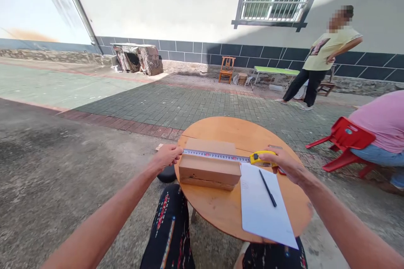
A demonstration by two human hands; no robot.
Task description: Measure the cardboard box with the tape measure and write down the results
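Note:
A brown cardboard box (210, 171) lies on the round wooden table (217, 214). Across its top stretches the marked blade of a tape measure (264, 157) with a yellow case. My left hand (168, 156) pinches the blade's end at the box's left edge. Around the yellow case, just past the box's right side, my right hand (282, 162) is closed. Below that hand a white sheet of paper (259, 214) rests on the table, its near corner over the edge. A black pen (267, 188) lies on the paper.
At the right, a person in pink (383, 122) sits on a red plastic chair (350, 134). Another person (320, 56) stands near a green-topped table (276, 70) by the wall. A wooden chair (226, 69) stands further left. My knees are under the table's near edge.

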